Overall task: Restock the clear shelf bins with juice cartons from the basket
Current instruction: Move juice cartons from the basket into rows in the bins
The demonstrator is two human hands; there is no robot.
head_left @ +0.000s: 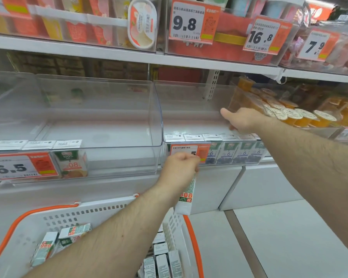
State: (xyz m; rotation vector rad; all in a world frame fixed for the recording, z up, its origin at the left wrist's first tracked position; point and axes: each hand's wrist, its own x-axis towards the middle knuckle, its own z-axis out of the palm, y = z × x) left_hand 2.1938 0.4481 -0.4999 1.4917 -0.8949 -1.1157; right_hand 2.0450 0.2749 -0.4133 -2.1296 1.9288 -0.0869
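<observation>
A juice carton (186, 194) hung upright from the left hand (178, 167), whose fingers were clenched around its top end; it was held in the air just in front of the shelf edge, above the far right corner of the basket (113, 210). The white basket with orange handles sat low in the view and held more cartons (68, 236), lying loose at the left and packed on end at the right. The right hand (242, 120) reached into the right clear bin (189, 109), palm down with fingers extended over a front row of cartons (235, 154); whether it gripped one could not be determined. The left clear bin (100, 121) held a few cartons at its front left, one (73, 163) showing beside a price tag (18, 167) marked 6.5. A further tag (186, 152) was partly covered by the left hand. Orange jelly cups (289, 112) filled the bin further right. The upper shelf (129, 53) carried tags reading 9.8, 16.8 and 7.9.
</observation>
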